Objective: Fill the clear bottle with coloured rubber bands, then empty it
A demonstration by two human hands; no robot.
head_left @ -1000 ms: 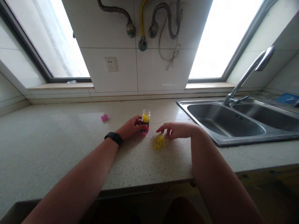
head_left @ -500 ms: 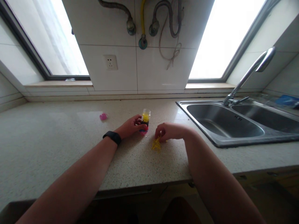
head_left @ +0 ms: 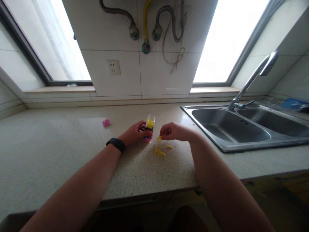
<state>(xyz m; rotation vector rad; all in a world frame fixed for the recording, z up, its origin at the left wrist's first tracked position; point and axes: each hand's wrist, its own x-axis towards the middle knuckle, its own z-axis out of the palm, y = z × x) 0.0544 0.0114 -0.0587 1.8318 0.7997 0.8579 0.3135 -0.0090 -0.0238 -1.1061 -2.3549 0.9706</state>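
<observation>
Grips a clear-topped bottle in the left hand; pinches yellow strips, possibly rubber bands, in the right hand, near loose strips on the speckled countertop. Has a pink object leftward, a double-bowl sink rightward.

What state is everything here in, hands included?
Left hand: closed around the jar
Right hand: pinching yellow bits
Jar: roughly upright, no lid visible on it, holding yellow bits
Other yellow bits: loose on the counter
Pink thing: lying apart
Tap: no water seen running
Socket: no plug in it
</observation>
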